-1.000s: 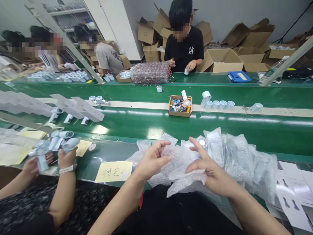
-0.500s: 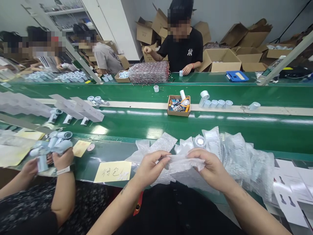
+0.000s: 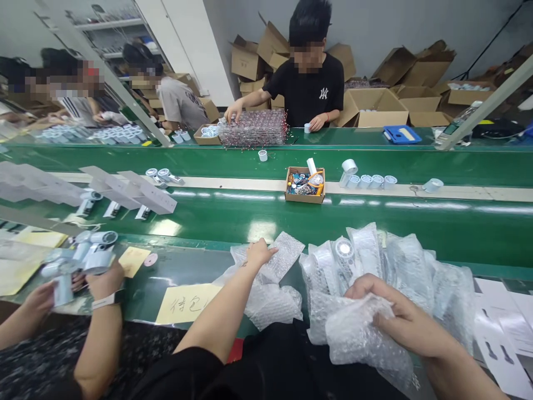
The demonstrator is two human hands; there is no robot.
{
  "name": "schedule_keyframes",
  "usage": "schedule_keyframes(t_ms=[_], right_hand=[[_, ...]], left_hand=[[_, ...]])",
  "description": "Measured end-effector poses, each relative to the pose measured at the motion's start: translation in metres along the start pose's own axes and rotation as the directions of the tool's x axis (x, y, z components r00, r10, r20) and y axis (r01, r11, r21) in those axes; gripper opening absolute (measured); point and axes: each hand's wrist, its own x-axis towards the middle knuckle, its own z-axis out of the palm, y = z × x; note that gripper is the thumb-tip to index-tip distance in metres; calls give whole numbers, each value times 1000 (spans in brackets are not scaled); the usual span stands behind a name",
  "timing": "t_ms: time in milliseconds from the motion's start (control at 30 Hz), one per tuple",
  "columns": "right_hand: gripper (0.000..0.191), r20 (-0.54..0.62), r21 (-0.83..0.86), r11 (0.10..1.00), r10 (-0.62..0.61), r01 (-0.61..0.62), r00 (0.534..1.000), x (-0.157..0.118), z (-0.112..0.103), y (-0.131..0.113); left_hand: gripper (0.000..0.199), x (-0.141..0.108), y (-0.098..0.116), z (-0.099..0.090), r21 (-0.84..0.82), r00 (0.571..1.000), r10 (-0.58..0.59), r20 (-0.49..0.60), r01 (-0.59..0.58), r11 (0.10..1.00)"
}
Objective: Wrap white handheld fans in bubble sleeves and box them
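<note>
My right hand [image 3: 387,316] is closed on a crumpled clear bubble-wrap bag [image 3: 358,333], held low before my body. My left hand [image 3: 261,254] reaches forward onto flat bubble-wrap bags [image 3: 285,256], its thumb apart from the fingers; the far fingertips are partly hidden. Below that hand, another bubble-wrap bag [image 3: 275,305] lies on the bench. To the right stands a row of bubble-wrapped pieces [image 3: 406,266]. Through the wrap of one piece, a round white face [image 3: 344,248] shows.
A co-worker's hand [image 3: 106,280] at left holds pale-blue devices [image 3: 89,250]. A handwritten yellow paper [image 3: 183,303] lies beside my left arm. Beyond are a green conveyor [image 3: 216,214], a small parts box [image 3: 305,197] and another person [image 3: 312,83]. White printed cards [image 3: 499,333] lie at right.
My hands have parted: the left moved forward and left onto the flat bags, the right moved down and right with its bubble-wrap bag. The person opposite reached toward the wrapped bundle.
</note>
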Motion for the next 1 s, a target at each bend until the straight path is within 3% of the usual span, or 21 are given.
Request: schedule_keyframes(t_ms=[133,233,333,467,600,700,767,833,900,1000], right_hand=[[48,-78,283,948,174,-145,982,8,7,13],[35,-87,330,940,120,-85,989,14,5,23],[27,-96,229,972,-28,50,995,20,4,27],[17,-102,28,996,-80,83,992,26,6,22],[20,-131,-174,971,-187,163,974,31,-2,10],[16,-70,-250,936,-274,249,959,35,-8,-1],[12,-7,-239,917,-331,320,943,37,-8,-7],[13,22,-201,907,-373,369,928,38,-5,-10],[13,-27,-165,908,-396,386,918,37,-3,-8],[19,-190,-75,897,-441,435,877,35,-4,4]], left_hand=[[24,8,18,18,-31,1000,2,26,-1,1000],[18,-10,27,14,-123,989,144,26,-140,982],[27,-47,30,2,-350,931,366,-23,-350,869],[26,-106,27,-15,-636,794,590,-150,-534,557],[14,-142,25,-25,-587,721,674,-157,-618,524],[10,-154,25,-28,-528,686,714,-141,-662,532],[10,-158,26,-29,-516,685,714,-145,-668,536],[9,-161,26,-29,-540,716,678,-166,-641,545],[9,-163,25,-27,-603,760,634,-144,-575,553],[12,-164,21,-18,-733,809,587,47,-371,570]])
